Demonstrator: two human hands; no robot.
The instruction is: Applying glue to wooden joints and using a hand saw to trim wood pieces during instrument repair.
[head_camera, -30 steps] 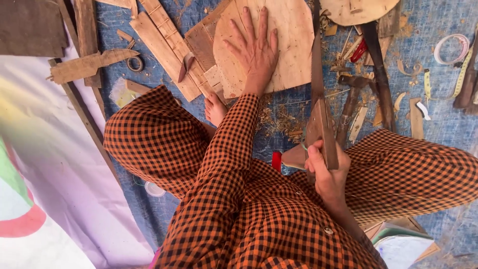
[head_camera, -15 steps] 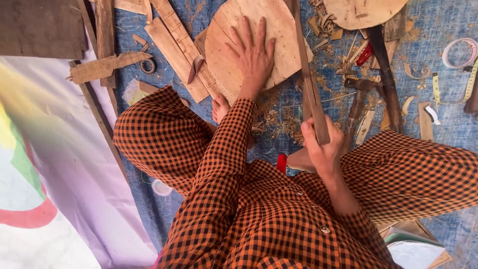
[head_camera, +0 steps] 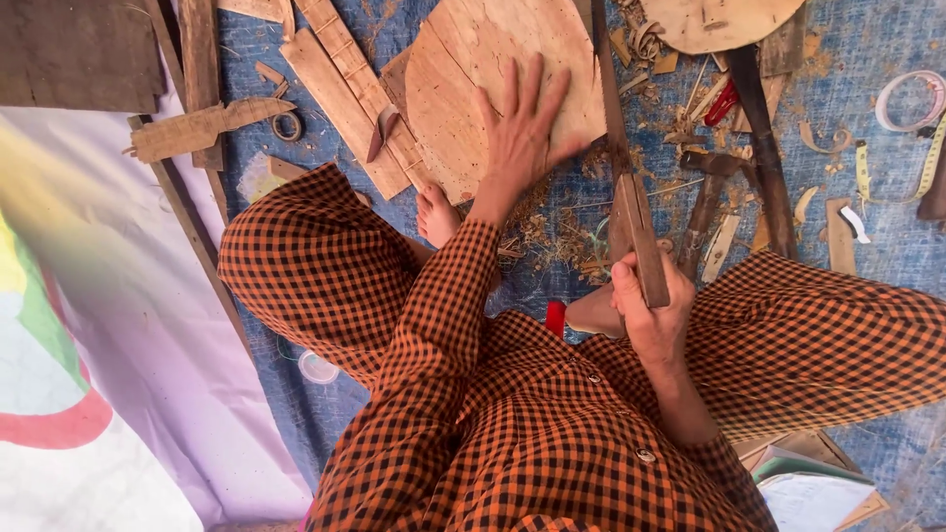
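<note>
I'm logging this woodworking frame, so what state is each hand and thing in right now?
left hand: open, fingers spread, pressed flat on the board
round wooden board: lying flat on the blue mat, held down
right hand: closed around the long blade's handle
long blade: gripped, its edge at the board's right side
wood shavings: loose, scattered on the mat
measuring tape: unrolled, lying loose at right

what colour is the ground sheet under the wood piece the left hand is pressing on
Blue, littered with wood shavings; the ground sheet shows best in the head view.
</note>
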